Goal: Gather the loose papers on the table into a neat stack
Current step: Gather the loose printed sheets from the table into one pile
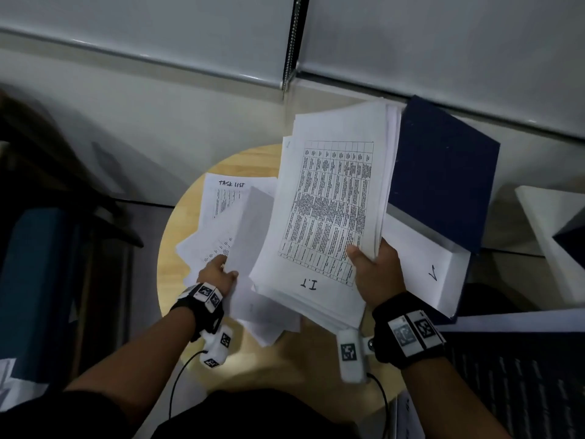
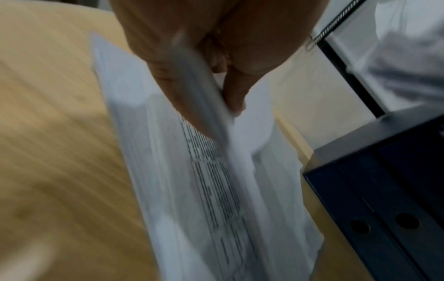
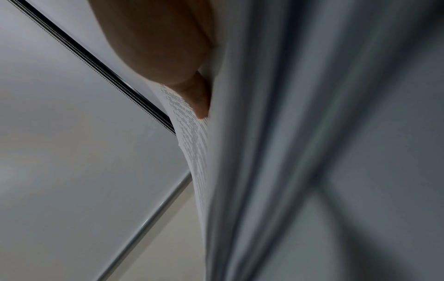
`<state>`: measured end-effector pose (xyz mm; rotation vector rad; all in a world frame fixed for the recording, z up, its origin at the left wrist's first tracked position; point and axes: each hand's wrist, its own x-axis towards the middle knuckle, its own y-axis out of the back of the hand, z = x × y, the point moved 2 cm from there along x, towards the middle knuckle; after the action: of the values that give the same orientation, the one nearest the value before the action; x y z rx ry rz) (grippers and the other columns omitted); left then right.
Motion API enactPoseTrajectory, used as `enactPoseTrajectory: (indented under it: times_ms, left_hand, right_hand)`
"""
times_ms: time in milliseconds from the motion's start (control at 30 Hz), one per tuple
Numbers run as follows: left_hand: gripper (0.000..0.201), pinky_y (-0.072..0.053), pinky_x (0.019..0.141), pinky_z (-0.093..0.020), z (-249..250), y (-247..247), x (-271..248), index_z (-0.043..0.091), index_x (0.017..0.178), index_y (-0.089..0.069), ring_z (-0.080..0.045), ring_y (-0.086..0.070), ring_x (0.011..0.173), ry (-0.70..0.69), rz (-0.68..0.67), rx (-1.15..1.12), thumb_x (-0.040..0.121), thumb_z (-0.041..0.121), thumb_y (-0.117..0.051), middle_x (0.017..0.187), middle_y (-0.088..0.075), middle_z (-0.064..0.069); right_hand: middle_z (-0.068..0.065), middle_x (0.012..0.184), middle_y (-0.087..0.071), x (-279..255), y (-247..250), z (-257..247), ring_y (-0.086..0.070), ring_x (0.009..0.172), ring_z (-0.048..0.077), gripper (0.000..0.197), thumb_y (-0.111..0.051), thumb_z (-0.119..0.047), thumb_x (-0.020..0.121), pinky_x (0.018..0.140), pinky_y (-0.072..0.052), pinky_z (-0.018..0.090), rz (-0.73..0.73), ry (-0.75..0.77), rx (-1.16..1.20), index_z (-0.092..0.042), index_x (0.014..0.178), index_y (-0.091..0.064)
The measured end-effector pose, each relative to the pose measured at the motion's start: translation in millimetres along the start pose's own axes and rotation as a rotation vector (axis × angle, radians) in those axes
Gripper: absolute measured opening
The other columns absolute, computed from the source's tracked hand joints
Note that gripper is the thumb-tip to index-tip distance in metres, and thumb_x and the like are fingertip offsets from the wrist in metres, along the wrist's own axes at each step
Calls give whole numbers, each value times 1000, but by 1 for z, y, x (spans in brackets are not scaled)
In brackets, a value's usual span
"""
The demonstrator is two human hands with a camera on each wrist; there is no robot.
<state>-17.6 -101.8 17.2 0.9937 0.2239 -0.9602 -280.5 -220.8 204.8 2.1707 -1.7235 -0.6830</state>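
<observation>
My right hand (image 1: 373,267) grips a thick stack of printed papers (image 1: 329,210) by its right edge and holds it tilted above the round wooden table (image 1: 177,236); the top sheet carries a table and the letters "I.T". In the right wrist view my thumb (image 3: 197,98) presses on the stack of papers (image 3: 240,171). My left hand (image 1: 221,270) pinches a loose sheet (image 1: 250,229) and lifts its edge off other loose sheets, one headed "TASK LIST" (image 1: 226,191). The left wrist view shows the left hand (image 2: 216,91) pinching the blurred sheet (image 2: 211,117) over printed pages (image 2: 211,190).
A dark blue binder (image 1: 443,172) lies at the table's right, with a white sheet (image 1: 424,264) bearing a check mark in it. The binder's spine (image 2: 374,218) shows close by the papers. A blue chair (image 1: 38,280) stands on the left, a wall behind.
</observation>
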Motion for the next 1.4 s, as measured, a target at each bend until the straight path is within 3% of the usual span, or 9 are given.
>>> enactPoseTrajectory:
  times_ms: [200,333,500,667,833,933,1167,1267,1400]
  left_hand:
    - [31,-53,71,-40,-24,70,-8,8,100,-62,-36,-68,80,-25,268,-303,74,19,-76,82,-68,-18]
    - [19,-51,55,-20,-15,135,-24,7,98,-61,-20,-60,68,-175,465,-556,81,8,-71,92,-68,-16]
    - [24,-52,62,-13,27,213,-53,23,81,-55,9,-62,59,-401,538,-790,88,2,-63,69,-71,20]
    - [22,-51,58,-10,86,218,-91,16,85,-54,7,-60,54,-625,379,-861,91,-6,-55,59,-68,20]
    - [25,-57,81,-44,82,145,-82,15,108,-60,-24,-68,86,-527,-1,-638,86,24,-67,99,-74,-5]
    - [20,-52,86,-39,66,101,-81,27,107,-50,-13,-64,93,-410,-72,-442,91,26,-61,103,-65,9]
    - [47,-47,101,-49,60,79,-81,29,127,-44,-24,-63,113,-348,-227,-587,85,29,-66,122,-67,-5]
    - [45,-47,100,-55,64,81,-80,21,118,-59,-25,-65,111,-404,-183,-643,76,32,-70,119,-69,-4]
    - [37,-45,102,-53,70,80,-83,38,109,-56,-23,-60,116,-463,-82,-647,74,34,-67,124,-65,-2]
  right_hand:
    - [-7,92,-70,-1,-1,-1,-67,88,14,15,-62,-14,92,85,-53,32,-7,11,29,-18,106,-66]
    - [-3,95,-72,-1,-2,-2,-68,91,19,16,-62,-13,92,85,-54,36,-11,10,48,-17,107,-66]
    - [-12,94,-69,-5,-7,-9,-65,89,6,18,-60,-7,93,87,-50,32,-22,5,166,-19,106,-65]
    - [-2,103,-74,-6,-21,-10,-70,98,22,22,-63,-12,92,95,-54,46,-69,-21,190,-15,113,-67]
    - [-4,86,-76,-13,-32,-14,-72,88,18,16,-65,-1,89,76,-58,33,-147,-47,289,-14,97,-71]
    - [0,90,-78,-19,-34,-15,-73,88,19,21,-59,5,90,71,-58,28,-202,-29,337,-11,98,-72]
    - [-3,92,-78,-27,-22,-15,-73,87,14,23,-60,3,91,72,-58,25,-250,35,359,-16,99,-71]
    - [3,104,-76,-24,-24,-10,-72,98,21,23,-65,-15,88,84,-58,36,-233,-65,434,-13,111,-70]
    - [2,129,-66,-18,-27,1,-60,122,24,91,-65,-82,64,108,-43,46,-226,-241,558,-22,132,-58]
